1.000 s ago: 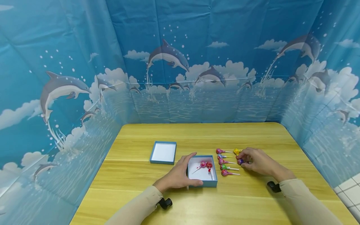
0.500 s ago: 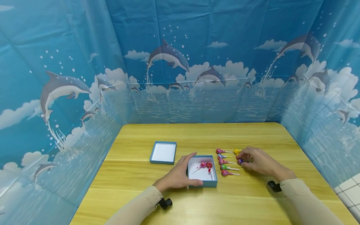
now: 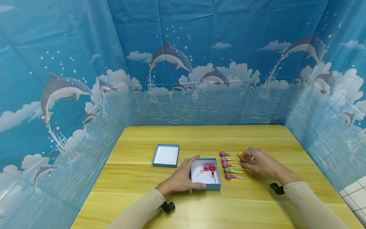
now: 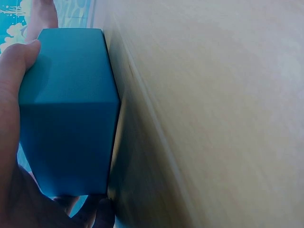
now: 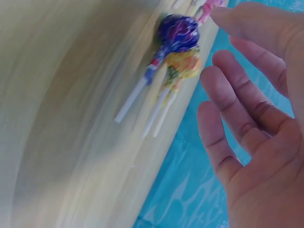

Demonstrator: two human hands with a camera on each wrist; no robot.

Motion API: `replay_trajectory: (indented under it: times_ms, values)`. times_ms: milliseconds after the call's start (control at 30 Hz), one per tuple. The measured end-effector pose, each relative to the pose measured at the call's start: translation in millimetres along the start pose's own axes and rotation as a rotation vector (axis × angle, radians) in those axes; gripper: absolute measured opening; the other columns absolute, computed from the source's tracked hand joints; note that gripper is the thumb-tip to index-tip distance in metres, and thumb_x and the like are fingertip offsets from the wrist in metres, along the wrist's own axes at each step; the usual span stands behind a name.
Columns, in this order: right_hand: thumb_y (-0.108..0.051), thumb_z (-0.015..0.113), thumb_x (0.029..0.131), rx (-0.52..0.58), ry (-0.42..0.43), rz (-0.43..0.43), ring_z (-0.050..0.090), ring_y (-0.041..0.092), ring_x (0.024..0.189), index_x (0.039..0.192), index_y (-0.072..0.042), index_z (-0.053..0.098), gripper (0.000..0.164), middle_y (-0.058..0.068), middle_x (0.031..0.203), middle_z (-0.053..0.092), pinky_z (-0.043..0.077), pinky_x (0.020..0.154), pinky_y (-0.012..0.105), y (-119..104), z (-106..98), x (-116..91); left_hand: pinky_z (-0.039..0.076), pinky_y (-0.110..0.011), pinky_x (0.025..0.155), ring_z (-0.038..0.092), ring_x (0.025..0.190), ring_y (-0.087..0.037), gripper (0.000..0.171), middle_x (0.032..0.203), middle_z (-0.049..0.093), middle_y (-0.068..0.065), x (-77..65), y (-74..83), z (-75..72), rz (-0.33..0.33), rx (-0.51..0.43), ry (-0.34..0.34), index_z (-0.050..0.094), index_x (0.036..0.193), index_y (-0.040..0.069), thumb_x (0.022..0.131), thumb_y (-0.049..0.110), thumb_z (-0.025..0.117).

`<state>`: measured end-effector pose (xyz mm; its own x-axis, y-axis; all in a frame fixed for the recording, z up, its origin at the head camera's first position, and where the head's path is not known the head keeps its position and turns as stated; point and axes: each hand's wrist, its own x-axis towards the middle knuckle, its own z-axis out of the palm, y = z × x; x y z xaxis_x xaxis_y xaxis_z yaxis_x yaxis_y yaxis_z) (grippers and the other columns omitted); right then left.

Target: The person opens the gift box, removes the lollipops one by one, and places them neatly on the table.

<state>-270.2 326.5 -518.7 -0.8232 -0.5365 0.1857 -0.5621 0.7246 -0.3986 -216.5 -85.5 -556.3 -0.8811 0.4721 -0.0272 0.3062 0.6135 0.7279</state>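
Observation:
My left hand (image 3: 183, 176) grips the near-left side of an open blue box (image 3: 210, 187), its thumb along the front wall. Two lollipops, one pink (image 3: 206, 167) and one red (image 3: 212, 168), lie inside on the white bottom. In the left wrist view the box's blue outer walls (image 4: 71, 66) fill the space between thumb and fingers. My right hand (image 3: 261, 162) hovers over the right-hand group of lollipops. Its fingers are loosely bent and apart in the right wrist view, close to a purple lollipop (image 5: 178, 33) and a yellow lollipop (image 5: 185, 64) lying on the table.
A column of several lollipops (image 3: 226, 164) lies just right of the box, sticks pointing right. The blue-edged lid (image 3: 166, 155), white inside, lies left of the box. A dolphin-print curtain (image 3: 177, 105) hangs behind and beside the wooden table (image 3: 137, 178).
My right hand has shifted slightly away from me, above the purple lollipop, and more of the red-and-yellow one beside it shows. The left hand and box have not moved.

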Motion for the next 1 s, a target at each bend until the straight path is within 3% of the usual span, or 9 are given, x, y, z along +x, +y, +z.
replay_trajectory:
  times_ms: [433, 700, 1000]
  values:
    - [-0.010, 0.093, 0.100, -0.046, 0.045, -0.074, 0.076, 0.024, 0.101, 0.122, -0.015, 0.084, 0.025, 0.003, 0.118, 0.080, 0.067, 0.086, 0.043, -30, -2, 9, 0.055, -0.063, 0.123, 0.059, 0.149, -0.030, 0.127, 0.178, 0.047, -0.013, 0.0, 2.2, -0.7, -0.003, -0.018, 0.002, 0.022, 0.188, 0.036, 0.089, 0.068, 0.095]
    - [-0.014, 0.092, 0.102, -0.090, 0.000, -0.102, 0.075, 0.024, 0.103, 0.128, -0.016, 0.086, 0.026, 0.004, 0.124, 0.081, 0.064, 0.086, 0.040, -47, -1, 15, 0.055, -0.062, 0.123, 0.059, 0.149, -0.030, 0.127, 0.178, 0.047, -0.013, -1.2, 2.8, -0.6, -0.007, -0.018, 0.004, 0.022, 0.188, 0.036, 0.089, 0.067, 0.095]
    - [-0.013, 0.090, 0.103, -0.093, -0.003, -0.177, 0.079, 0.027, 0.111, 0.126, -0.018, 0.085, 0.025, 0.002, 0.125, 0.081, 0.069, 0.095, 0.049, -71, 2, 25, 0.056, -0.062, 0.122, 0.059, 0.148, -0.030, 0.127, 0.178, 0.047, -0.014, -2.0, 3.0, -0.4, -0.008, -0.020, 0.006, 0.022, 0.188, 0.036, 0.089, 0.066, 0.096]
